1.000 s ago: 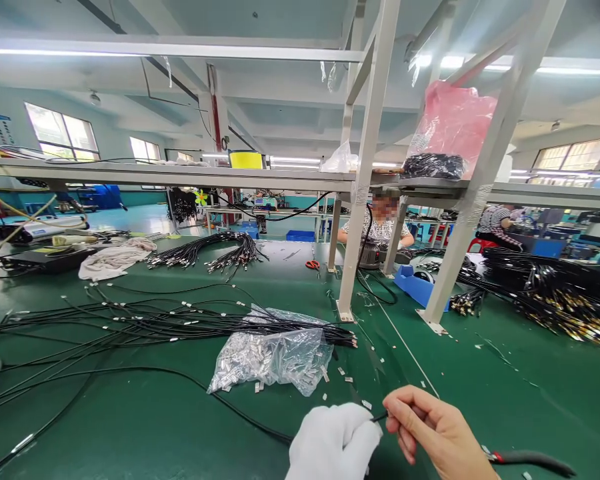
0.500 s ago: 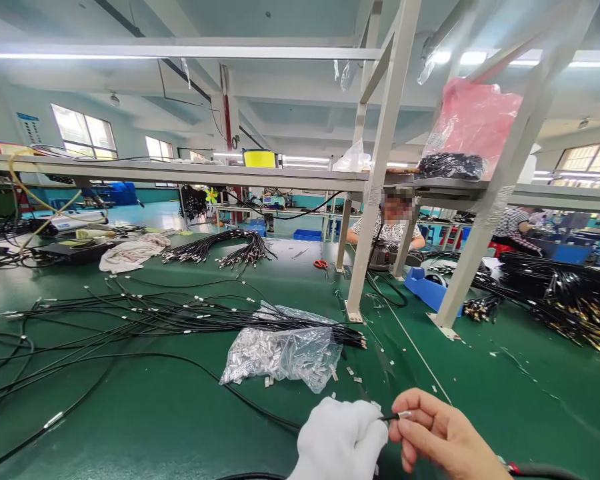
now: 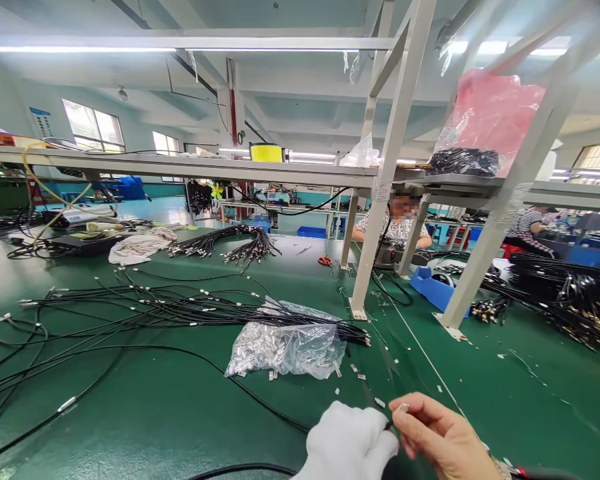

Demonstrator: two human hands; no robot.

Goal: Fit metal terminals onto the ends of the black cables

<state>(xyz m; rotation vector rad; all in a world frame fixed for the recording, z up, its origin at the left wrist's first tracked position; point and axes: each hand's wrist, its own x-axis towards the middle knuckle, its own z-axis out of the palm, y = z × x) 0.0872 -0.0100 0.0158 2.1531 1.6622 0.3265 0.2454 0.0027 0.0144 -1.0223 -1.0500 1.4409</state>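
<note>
Gloved left hand [image 3: 349,441] closed round black cable [image 3: 389,425], bare right hand [image 3: 436,435] pinching silvery piece [image 3: 404,407], toward near edge of tabletop [image 3: 170,413]

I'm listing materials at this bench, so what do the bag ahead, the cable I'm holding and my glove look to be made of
The bag: probably thin plastic film, clear and glossy; it crinkles, catches light and shows silvery pieces inside.
The cable: likely a plastic or rubber jacket, black, bending in a smooth curve.
The glove: seemingly fabric, matt white without shine; its weave doesn't show.
</note>
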